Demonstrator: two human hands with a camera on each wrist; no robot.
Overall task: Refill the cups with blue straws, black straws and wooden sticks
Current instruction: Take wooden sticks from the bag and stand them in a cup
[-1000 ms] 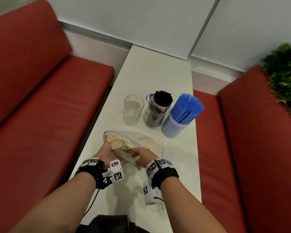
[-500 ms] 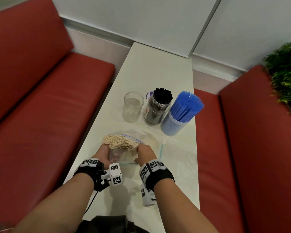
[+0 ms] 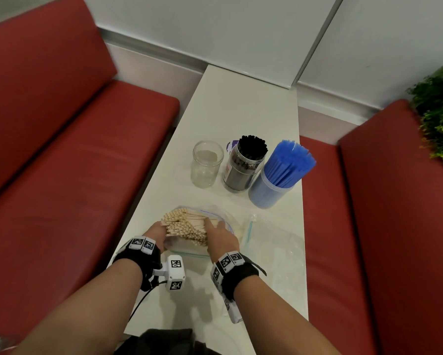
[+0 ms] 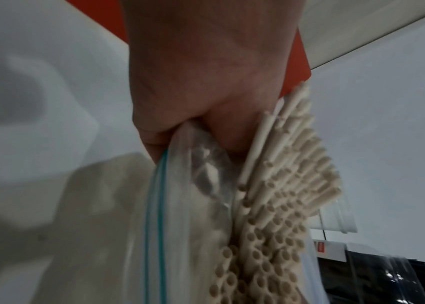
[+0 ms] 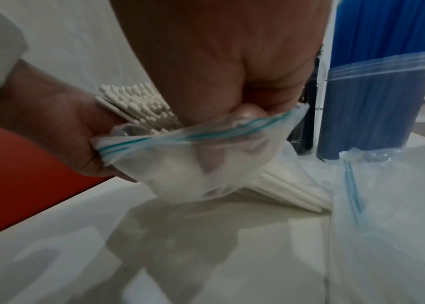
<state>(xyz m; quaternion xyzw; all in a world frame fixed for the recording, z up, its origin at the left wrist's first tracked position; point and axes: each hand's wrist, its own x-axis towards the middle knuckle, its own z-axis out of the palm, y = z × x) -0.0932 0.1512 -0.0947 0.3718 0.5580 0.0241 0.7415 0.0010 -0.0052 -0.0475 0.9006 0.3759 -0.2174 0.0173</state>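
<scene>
1. Nearest us, both forearms reach in over the long white desk point(image 3: 241, 119), each wrist strapped with a black band carrying white tracking-marker blocks.
2. The left hand point(image 3: 156, 233) is curled tight around the open mouth of a clear zip-top plastic bag point(image 3: 189, 248) with a teal seal strip, pinching the film together with the near side of the bundle.
3. The right hand point(image 3: 219, 235) closes on the other side, fingers wrapped over the same bag's rim and pressing into the bundle through the plastic.
4. Between the two hands, a thick bundle of pale wooden sticks point(image 3: 183, 224) pokes out of the bag's mouth, ends fanned up and to the left; its lower part lies inside the bag on the desk.
5. Just right of that, a second clear zip bag point(image 3: 274, 252) lies flat on the desk.
6. Further back stands a row of three: an empty clear glass jar point(image 3: 207, 163) on the left, a clear jar packed with black straws point(image 3: 244, 165) in the middle, and a translucent cup of blue straws point(image 3: 283, 172) on the right, all upright and close together.
7. Red padded benches point(image 3: 61, 162) flank the desk, and a green leafy plant point(image 3: 440, 116) sits at the far right.
</scene>
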